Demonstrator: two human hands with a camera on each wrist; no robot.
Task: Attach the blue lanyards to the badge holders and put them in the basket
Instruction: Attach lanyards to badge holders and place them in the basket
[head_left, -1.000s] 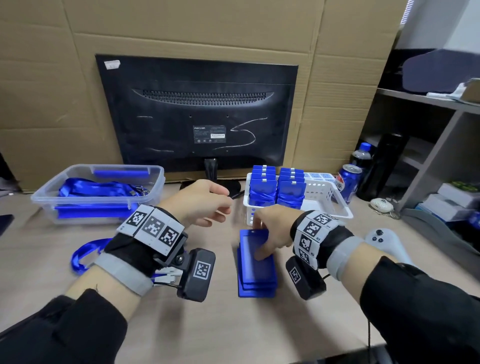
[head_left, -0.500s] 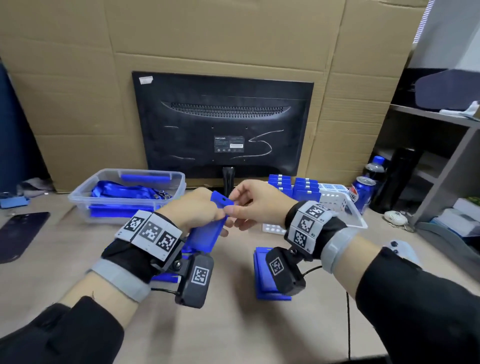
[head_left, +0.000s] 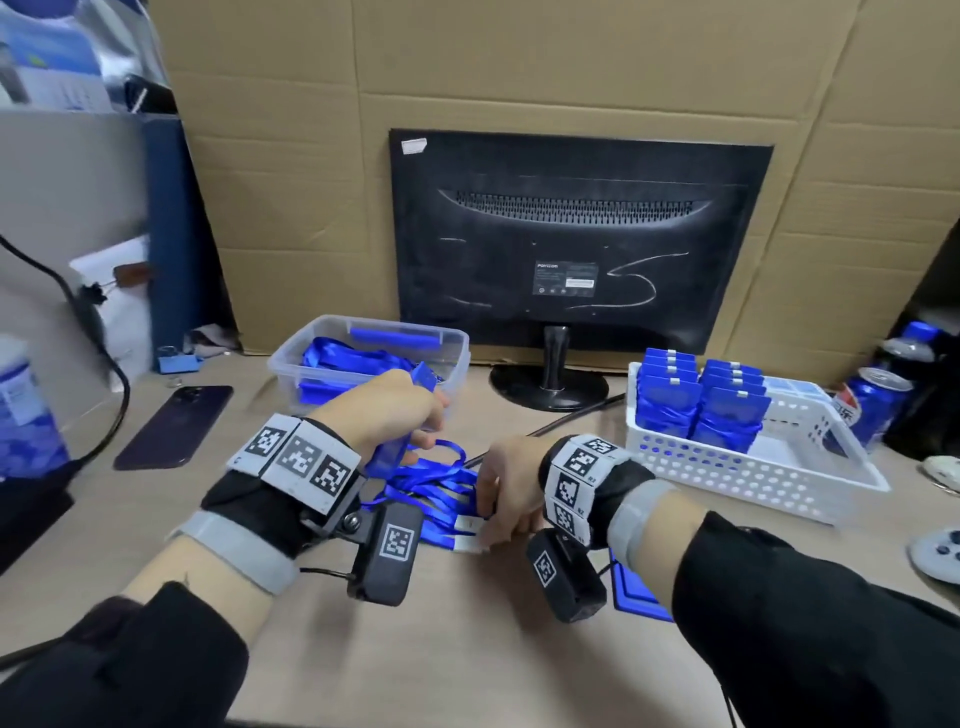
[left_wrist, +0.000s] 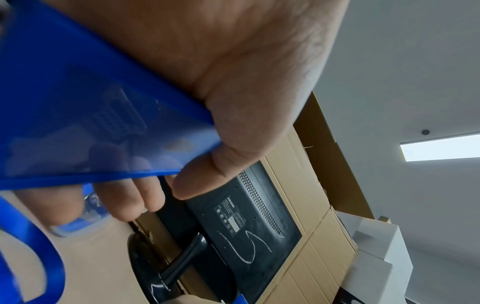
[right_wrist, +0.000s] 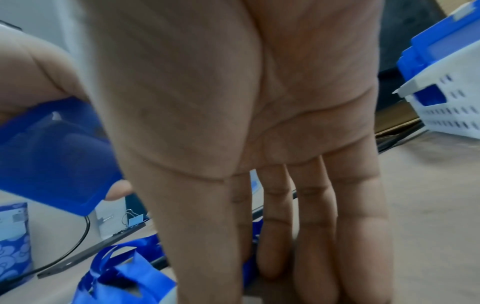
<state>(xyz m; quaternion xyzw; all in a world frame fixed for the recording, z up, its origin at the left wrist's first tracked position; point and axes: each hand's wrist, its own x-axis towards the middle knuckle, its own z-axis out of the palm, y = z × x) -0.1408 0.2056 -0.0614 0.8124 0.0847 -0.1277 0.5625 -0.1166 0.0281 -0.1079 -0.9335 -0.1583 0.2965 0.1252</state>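
My left hand (head_left: 415, 421) grips a translucent blue badge holder (head_left: 387, 454) above the table, thumb and fingers curled round it; the left wrist view shows the same badge holder (left_wrist: 78, 123) close up. My right hand (head_left: 501, 499) reaches down with straight fingers (right_wrist: 285, 257) onto a loose pile of blue lanyards (head_left: 441, 488) with white end tags lying on the table. A stack of blue badge holders (head_left: 631, 592) lies partly hidden under my right wrist. The white basket (head_left: 753, 467) at the right holds several badge holders wrapped in lanyards (head_left: 701, 405).
A clear bin (head_left: 291, 364) with more lanyards stands behind my left hand. The back of a black monitor (head_left: 576, 249) stands in front of the cardboard wall. A phone (head_left: 174, 426) lies at the left, a soda can (head_left: 872, 405) and a game controller (head_left: 935, 556) at the right.
My right hand let go of the raised badge holder and dropped onto the lanyards on the table. The left hand keeps the holder. The head view has turned left.
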